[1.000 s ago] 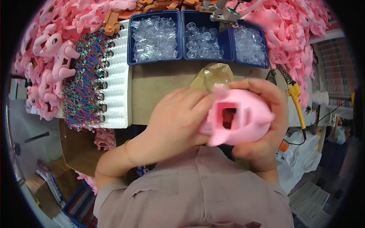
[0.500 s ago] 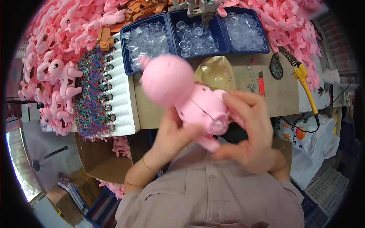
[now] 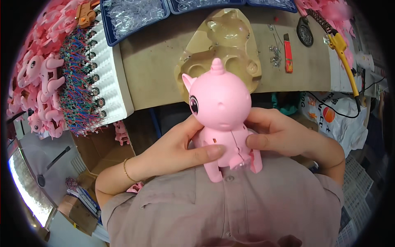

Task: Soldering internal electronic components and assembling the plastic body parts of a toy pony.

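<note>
Between my two hands is a pink toy unicorn [image 3: 221,101], held upright close to my shirt. Its round head has a horn on top, one pointed ear and one dark eye showing on the left side. A seam runs down its body, and a clear plastic piece [image 3: 240,164] sits at the lower end of that seam. My left hand [image 3: 193,144] grips the body's left side, thumb lying across it. On the opposite side my right hand [image 3: 273,133] presses its thumb against the body; its other fingers are partly hidden behind the toy.
A tan moulded holder [image 3: 230,37] lies on the table just beyond the toy. Blue bins [image 3: 135,18] of clear parts stand at the back. Left are wired parts [image 3: 80,82] on a white tray [image 3: 115,70] and pink bodies [image 3: 41,74]. Right are a red cutter [image 3: 287,55] and a yellow soldering iron [image 3: 343,57].
The unicorn has turned from lying tilted to upright, so its horn and eye now show. My right hand has closed in on its side. The view has shifted, showing more of the tan holder.
</note>
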`<act>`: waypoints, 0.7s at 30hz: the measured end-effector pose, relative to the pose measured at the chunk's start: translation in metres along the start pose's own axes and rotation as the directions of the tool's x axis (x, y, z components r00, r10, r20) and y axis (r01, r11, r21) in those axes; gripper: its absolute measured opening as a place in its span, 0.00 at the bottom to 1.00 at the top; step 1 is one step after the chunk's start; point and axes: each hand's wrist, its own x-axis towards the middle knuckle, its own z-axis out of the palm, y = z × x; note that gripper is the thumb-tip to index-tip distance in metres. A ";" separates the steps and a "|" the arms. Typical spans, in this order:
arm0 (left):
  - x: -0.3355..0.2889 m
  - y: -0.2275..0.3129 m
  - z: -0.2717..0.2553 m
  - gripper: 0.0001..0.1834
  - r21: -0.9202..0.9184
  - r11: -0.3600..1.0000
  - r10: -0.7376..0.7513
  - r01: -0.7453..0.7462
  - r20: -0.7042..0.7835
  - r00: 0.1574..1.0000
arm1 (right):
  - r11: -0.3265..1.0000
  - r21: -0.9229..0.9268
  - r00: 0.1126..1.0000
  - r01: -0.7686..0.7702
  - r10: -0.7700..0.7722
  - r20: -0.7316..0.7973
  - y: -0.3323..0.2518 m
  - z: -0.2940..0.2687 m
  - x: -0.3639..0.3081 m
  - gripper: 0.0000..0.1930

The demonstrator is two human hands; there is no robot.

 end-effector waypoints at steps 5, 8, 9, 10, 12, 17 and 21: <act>-0.005 -0.003 0.002 0.31 0.095 0.995 -0.015 0.012 0.032 0.999 | 0.989 0.110 0.993 -0.097 0.103 -0.053 -0.002 0.005 -0.010 0.31; -0.005 0.001 0.005 0.27 0.166 0.986 -0.034 0.024 0.057 0.998 | 0.995 0.071 0.993 -0.065 0.071 -0.092 0.001 0.010 -0.017 0.35; -0.004 0.002 0.005 0.27 0.163 0.986 -0.030 0.020 0.060 0.998 | 0.995 0.067 0.993 -0.068 0.074 -0.095 0.002 0.012 -0.018 0.35; -0.003 0.002 0.006 0.26 0.150 0.988 -0.046 0.036 0.061 0.997 | 0.998 0.050 0.996 -0.029 0.033 -0.080 0.003 0.014 -0.018 0.31; -0.004 0.002 0.007 0.26 0.136 0.990 -0.054 0.045 0.063 0.997 | 1.000 0.026 0.998 0.010 -0.008 -0.065 0.003 0.014 -0.018 0.28; 0.003 0.013 -0.008 0.28 -0.010 1.000 0.007 -0.006 0.113 0.994 | 0.995 -0.016 0.984 0.099 -0.100 -0.144 -0.016 0.008 -0.001 0.24; -0.004 0.044 -0.027 0.33 -0.206 0.978 0.029 -0.009 0.092 0.995 | 0.972 -0.078 0.940 0.221 -0.233 -0.249 -0.034 -0.001 0.028 0.26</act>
